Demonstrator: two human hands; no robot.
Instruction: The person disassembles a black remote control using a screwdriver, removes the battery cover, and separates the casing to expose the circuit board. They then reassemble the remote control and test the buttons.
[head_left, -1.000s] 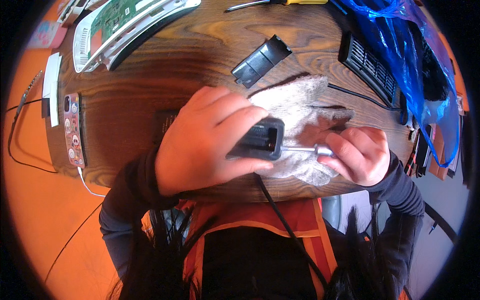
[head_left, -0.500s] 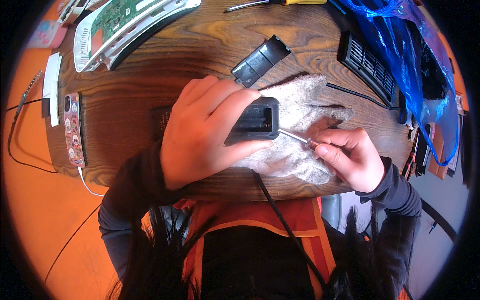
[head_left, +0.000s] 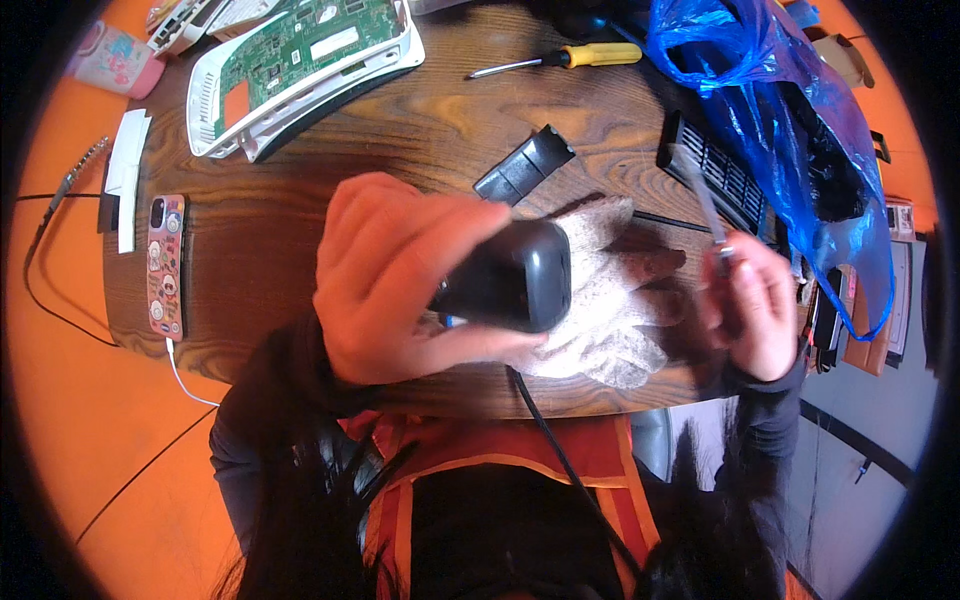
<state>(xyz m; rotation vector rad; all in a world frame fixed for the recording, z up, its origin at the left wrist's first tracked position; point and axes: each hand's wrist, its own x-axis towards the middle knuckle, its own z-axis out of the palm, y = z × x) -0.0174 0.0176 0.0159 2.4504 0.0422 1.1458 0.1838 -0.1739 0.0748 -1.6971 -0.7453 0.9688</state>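
Note:
My left hand (head_left: 385, 280) is closed around a black handheld device, probably a remote control (head_left: 535, 275), over a grey-white fabric glove (head_left: 620, 335). Its smooth rounded end is tilted toward me, and most of its body is hidden by my fingers. To the right, my right hand (head_left: 755, 300) grips a thin screwdriver (head_left: 708, 200). The blade points up and away from the device, blurred by motion. A black battery cover (head_left: 525, 165) lies loose on the wood just beyond the glove.
Behind are a yellow-handled screwdriver (head_left: 600, 55) and a white casing with a green circuit board (head_left: 330, 45). A phone (head_left: 166, 265) on a white cable lies left. At right, a blue plastic bag (head_left: 840, 190) adjoins a black slotted part (head_left: 725, 170) on the table (head_left: 240, 230).
The screwdriver has come away from the device and swung upward to the right with my right hand. My left hand has tilted the device, turning its open compartment out of sight.

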